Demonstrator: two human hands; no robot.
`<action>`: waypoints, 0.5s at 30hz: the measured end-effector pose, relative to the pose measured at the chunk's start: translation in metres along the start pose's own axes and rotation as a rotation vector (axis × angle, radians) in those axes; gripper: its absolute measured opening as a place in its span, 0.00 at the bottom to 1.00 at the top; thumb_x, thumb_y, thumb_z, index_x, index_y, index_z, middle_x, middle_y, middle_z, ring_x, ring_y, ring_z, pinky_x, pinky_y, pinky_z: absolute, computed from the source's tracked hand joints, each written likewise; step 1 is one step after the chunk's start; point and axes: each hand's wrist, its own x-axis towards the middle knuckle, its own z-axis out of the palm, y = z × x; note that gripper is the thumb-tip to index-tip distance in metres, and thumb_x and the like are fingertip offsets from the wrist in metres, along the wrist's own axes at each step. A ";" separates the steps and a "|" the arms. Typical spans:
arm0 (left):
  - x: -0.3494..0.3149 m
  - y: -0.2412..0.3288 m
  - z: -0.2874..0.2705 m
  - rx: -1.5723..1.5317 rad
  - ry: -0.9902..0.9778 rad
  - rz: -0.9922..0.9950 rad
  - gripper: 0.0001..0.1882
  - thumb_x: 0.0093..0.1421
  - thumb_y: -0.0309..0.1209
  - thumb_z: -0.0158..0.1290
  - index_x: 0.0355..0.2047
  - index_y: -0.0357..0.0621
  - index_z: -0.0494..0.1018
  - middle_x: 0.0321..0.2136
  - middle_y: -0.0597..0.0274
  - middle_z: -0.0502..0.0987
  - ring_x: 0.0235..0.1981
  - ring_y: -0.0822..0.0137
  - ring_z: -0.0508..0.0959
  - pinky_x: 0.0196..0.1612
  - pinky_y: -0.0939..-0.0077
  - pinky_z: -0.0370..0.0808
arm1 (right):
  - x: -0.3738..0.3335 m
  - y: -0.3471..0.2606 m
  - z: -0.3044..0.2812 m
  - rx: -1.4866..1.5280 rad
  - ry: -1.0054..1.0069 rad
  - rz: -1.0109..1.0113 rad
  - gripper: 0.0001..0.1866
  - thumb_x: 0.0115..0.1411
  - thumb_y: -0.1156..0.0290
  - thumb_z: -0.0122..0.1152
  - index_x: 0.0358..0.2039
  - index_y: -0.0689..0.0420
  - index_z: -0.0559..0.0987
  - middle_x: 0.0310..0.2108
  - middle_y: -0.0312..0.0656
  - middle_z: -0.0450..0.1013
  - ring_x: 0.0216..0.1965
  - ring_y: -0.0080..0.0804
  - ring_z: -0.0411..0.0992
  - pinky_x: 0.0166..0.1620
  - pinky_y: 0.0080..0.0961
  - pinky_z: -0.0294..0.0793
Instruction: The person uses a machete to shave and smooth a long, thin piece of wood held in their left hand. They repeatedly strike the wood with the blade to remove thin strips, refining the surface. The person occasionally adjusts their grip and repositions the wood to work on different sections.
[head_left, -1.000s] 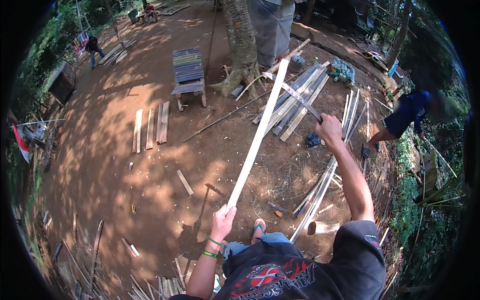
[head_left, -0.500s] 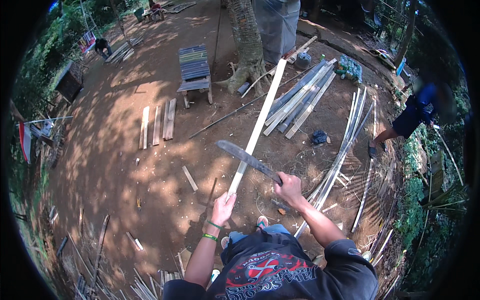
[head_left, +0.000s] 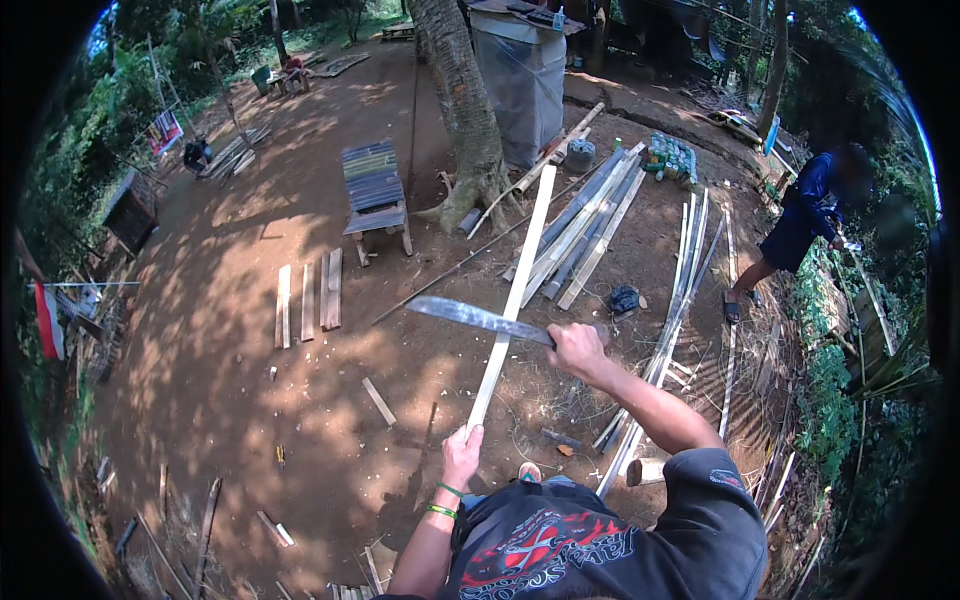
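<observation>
A long pale bamboo strip (head_left: pixel 508 318) slants up and away from me. Its near end is in my left hand (head_left: pixel 462 455), whose fingers wrap round it. My right hand (head_left: pixel 578 352) grips a machete (head_left: pixel 465 316) by the handle, most of which the fist hides. The long grey blade points left and lies across the strip around its middle; whether it touches the wood I cannot tell. Bracelets circle my left wrist.
Split bamboo lengths (head_left: pixel 590 225) lie ahead, beside a tree trunk (head_left: pixel 465 110). Thin strips (head_left: pixel 680 300) form a bundle at right. A slatted bamboo chair (head_left: pixel 375 190) and short boards (head_left: pixel 308 300) stand left of centre. Another person (head_left: pixel 800 220) works at far right.
My right hand and the machete have moved away from me along the strip, relative to my left hand. The view has tilted up a little. The person at right has changed posture.
</observation>
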 end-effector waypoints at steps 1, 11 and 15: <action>0.001 0.006 -0.001 0.004 0.001 0.021 0.21 0.67 0.43 0.51 0.26 0.38 0.72 0.14 0.49 0.69 0.16 0.52 0.72 0.23 0.59 0.66 | -0.015 -0.017 0.010 -0.019 -0.048 -0.062 0.13 0.46 0.63 0.65 0.27 0.58 0.77 0.20 0.52 0.76 0.25 0.52 0.78 0.31 0.50 0.77; -0.022 0.017 0.001 0.068 0.000 -0.021 0.21 0.66 0.45 0.52 0.28 0.38 0.74 0.16 0.47 0.72 0.19 0.49 0.75 0.24 0.57 0.67 | 0.007 0.028 -0.017 -0.008 0.103 0.109 0.11 0.51 0.64 0.60 0.26 0.59 0.78 0.20 0.55 0.76 0.25 0.55 0.78 0.32 0.50 0.78; -0.013 0.030 0.002 0.047 -0.014 0.059 0.20 0.67 0.44 0.51 0.27 0.38 0.74 0.15 0.47 0.71 0.18 0.48 0.74 0.23 0.57 0.67 | -0.014 0.018 -0.010 -0.120 -0.152 -0.188 0.10 0.51 0.65 0.58 0.28 0.58 0.78 0.20 0.55 0.76 0.24 0.54 0.78 0.32 0.49 0.78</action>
